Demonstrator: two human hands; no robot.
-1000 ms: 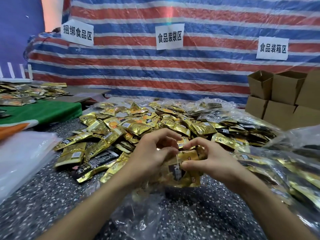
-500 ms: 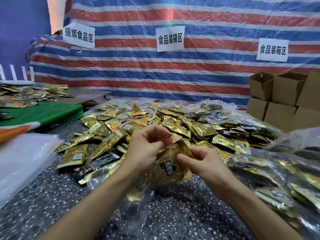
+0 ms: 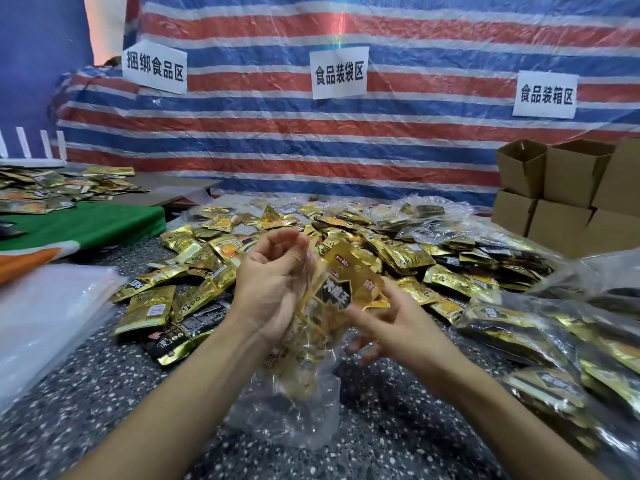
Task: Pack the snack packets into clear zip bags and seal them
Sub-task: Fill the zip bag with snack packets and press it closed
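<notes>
Speckled dark stone for the bench [image 3: 104, 393], bare along the near edge. Heaped across its middle and far side, loose gold foil packets [image 3: 381, 244], close enough for picking without a stretch. Down the right edge, filled bags [image 3: 540, 327] laid aside, probably as finished work. At the far right corner, open cardboard boxes [image 3: 568, 174], likely for a later packing stage. On the left edge, a flat stack of empty bags [image 3: 45, 313], ready for the taking.

Above the middle of the near edge, a clear zip bag [image 3: 294, 403], held mouth-up and hanging down toward the stone, seemingly for loading from above; bottom close to the surface, contact impossible to judge. Wedged in its mouth, a bundle of packets [image 3: 341, 289], partly inside the film, top corner poking out toward the heap.

Left hand [image 3: 266, 285]: curled round the bag's rim on that side, apparently spreading the mouth. Right hand [image 3: 391, 320]: thumb on the bundle's face, other digits tucked beneath, gripping it low, apparently for feeding it downward.

Bag and bundle squarely between both hands, touching each. Zip not yet closed; loading seemingly the step in hand, sealing to follow.
</notes>
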